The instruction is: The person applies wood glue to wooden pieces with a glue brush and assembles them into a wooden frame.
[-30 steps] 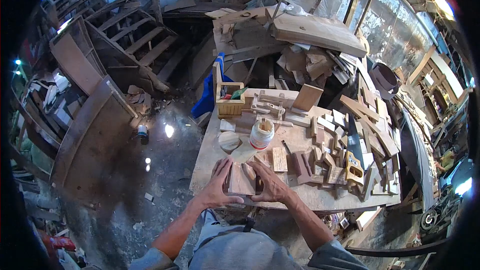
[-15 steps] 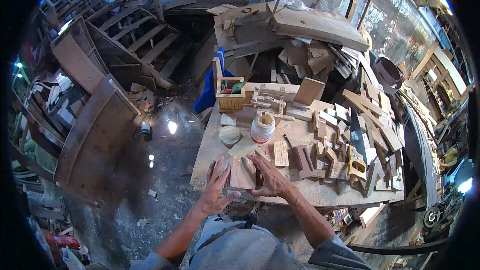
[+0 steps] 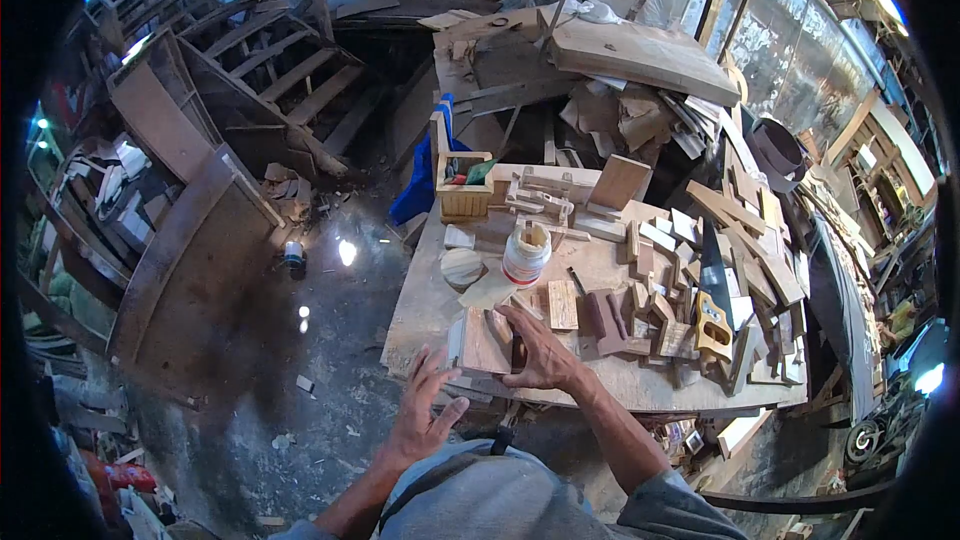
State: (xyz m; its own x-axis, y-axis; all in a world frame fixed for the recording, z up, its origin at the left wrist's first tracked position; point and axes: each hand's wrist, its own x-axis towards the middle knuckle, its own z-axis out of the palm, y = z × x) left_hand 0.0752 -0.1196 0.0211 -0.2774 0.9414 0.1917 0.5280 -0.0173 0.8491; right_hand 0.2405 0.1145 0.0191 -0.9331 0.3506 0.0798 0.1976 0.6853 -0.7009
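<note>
At the front edge of the workbench [image 3: 420, 325] lies a wooden block [image 3: 484, 342] with a reddish grain. My right hand [image 3: 545, 355] grips its right side, fingers over the far end and thumb at the near end. Something dark shows between palm and block; I cannot make it out. To the left of the block, apart from it, my left hand [image 3: 425, 418] is empty with its fingers spread. Behind the block stands an open white jar [image 3: 526, 258] with yellowish residue at its rim. A light rectangular wood piece [image 3: 562, 306] lies to the right.
A handsaw [image 3: 713, 325] with a yellowish handle rests among several wood offcuts on the right. A small wooden box [image 3: 464, 203] holding items stands at the back left of the bench, near a blue object [image 3: 412, 187]. A large curved panel [image 3: 185, 280] leans at left.
My left hand has drawn away from the block's left side, down toward my body, with its fingers still apart. My right hand keeps its grip on the block.
</note>
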